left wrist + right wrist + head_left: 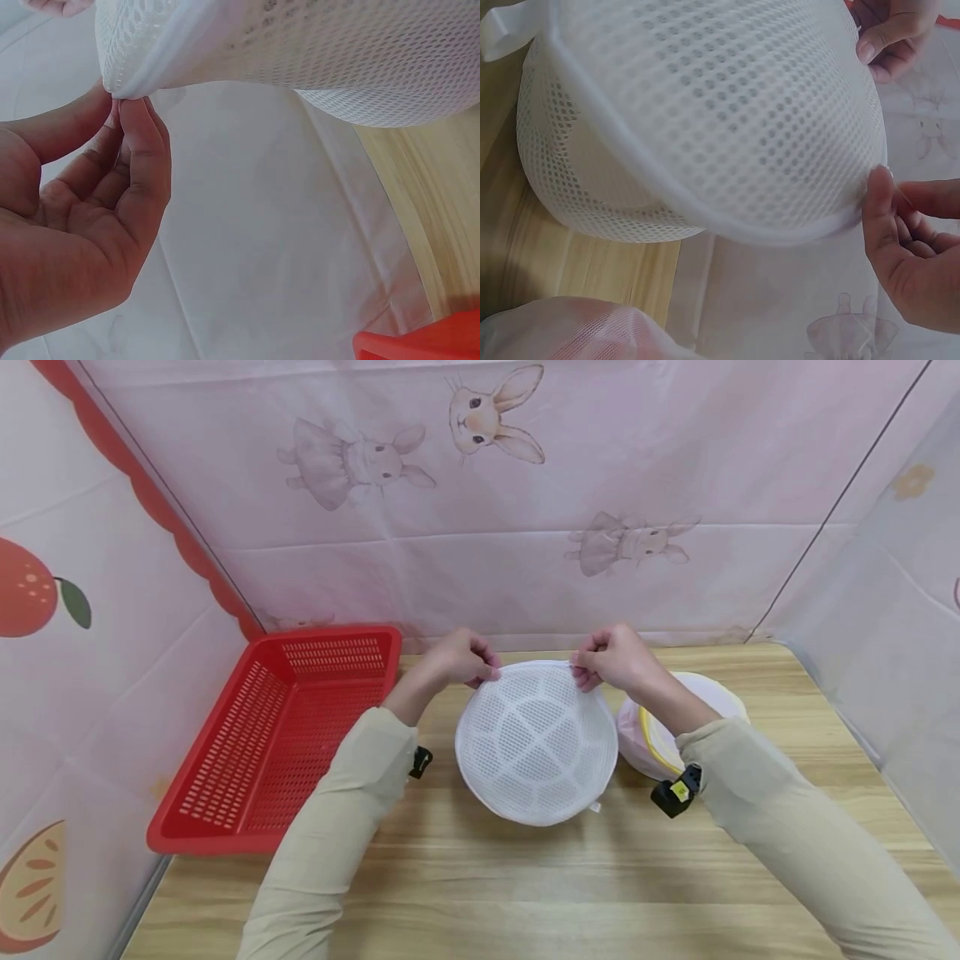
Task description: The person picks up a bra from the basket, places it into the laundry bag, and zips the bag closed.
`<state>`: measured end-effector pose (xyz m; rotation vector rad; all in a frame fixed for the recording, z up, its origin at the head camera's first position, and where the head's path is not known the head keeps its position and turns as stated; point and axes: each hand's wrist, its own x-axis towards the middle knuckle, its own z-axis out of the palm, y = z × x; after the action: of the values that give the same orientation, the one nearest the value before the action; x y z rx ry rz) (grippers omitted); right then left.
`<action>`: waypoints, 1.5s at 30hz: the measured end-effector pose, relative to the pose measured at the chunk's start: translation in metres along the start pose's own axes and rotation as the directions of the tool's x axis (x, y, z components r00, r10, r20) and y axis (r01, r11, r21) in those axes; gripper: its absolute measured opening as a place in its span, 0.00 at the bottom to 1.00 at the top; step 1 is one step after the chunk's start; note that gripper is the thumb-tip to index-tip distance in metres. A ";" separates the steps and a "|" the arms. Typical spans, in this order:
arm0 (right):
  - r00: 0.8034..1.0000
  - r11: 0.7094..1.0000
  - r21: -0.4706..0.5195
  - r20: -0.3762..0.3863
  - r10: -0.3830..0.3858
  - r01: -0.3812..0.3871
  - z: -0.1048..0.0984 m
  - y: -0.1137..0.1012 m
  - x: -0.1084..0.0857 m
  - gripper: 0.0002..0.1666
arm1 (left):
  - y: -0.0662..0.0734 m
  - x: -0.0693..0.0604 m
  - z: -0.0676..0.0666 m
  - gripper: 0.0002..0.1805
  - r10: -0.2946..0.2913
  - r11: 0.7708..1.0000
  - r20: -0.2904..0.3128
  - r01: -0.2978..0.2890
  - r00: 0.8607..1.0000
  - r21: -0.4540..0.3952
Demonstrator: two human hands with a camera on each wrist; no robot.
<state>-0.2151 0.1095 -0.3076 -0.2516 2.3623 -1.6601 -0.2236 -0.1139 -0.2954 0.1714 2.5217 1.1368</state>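
A round white mesh laundry bag (536, 747) is in the middle of the head view, its flat face tilted toward me. At its far left rim my left hand (467, 658) pinches the edge between thumb and fingers; the left wrist view shows the bag's piped seam (161, 64) in that pinch. My right hand (617, 660) pinches the far right rim, thumb and forefinger meeting at the edge in the right wrist view. Below the raised face, the bag's mesh body (562, 180) stands on the table, a pale shape showing dimly inside. A small white tag (506, 30) sticks out from the rim.
A red plastic basket (213, 843) with slotted walls stands at the left. Right of the mesh bag, partly behind my right forearm, lies a pale pink bag with a yellow zipper (651, 739). A wooden table (540, 893) lies beneath, with printed cloth walls (480, 577) around it.
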 end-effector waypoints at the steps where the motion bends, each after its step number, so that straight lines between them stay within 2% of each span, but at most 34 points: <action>1: 1.000 1.000 -0.003 -0.001 0.003 -0.003 -0.001 0.001 0.000 0.06 | -0.001 0.000 0.000 0.05 -0.003 1.000 -0.005 0.003 1.000 0.006; 6: 1.000 1.000 0.000 0.001 0.010 -0.010 -0.003 0.006 0.000 0.07 | -0.004 -0.003 -0.003 0.06 -0.030 1.000 -0.023 0.031 0.999 0.007; 17: 1.000 1.000 0.002 0.011 0.016 -0.016 -0.006 0.011 -0.001 0.07 | -0.012 -0.003 -0.006 0.05 -0.046 0.999 -0.025 0.045 0.999 -0.028; 25: 0.999 0.999 0.010 0.011 0.038 -0.038 -0.009 0.019 -0.002 0.08 | -0.019 -0.006 -0.011 0.05 -0.090 0.995 -0.041 0.088 0.995 -0.041; 30: 0.999 0.999 0.020 0.018 0.032 -0.032 -0.008 0.020 -0.002 0.07 | -0.021 -0.007 -0.012 0.05 -0.083 0.996 -0.017 0.082 0.996 -0.034; 39: 0.999 0.999 0.038 0.032 0.024 -0.025 -0.009 0.016 -0.004 0.07 | -0.021 -0.008 -0.014 0.07 -0.073 0.995 0.068 0.077 0.995 -0.064; 45: 0.999 0.999 0.030 0.028 0.016 -0.017 -0.011 0.013 -0.003 0.07 | -0.019 -0.006 -0.011 0.09 -0.075 0.995 0.079 0.079 0.994 -0.055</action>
<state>-0.2150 0.1247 -0.3164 -0.2476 2.3109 -1.6727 -0.2218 -0.1362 -0.3013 0.0997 2.4032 1.1494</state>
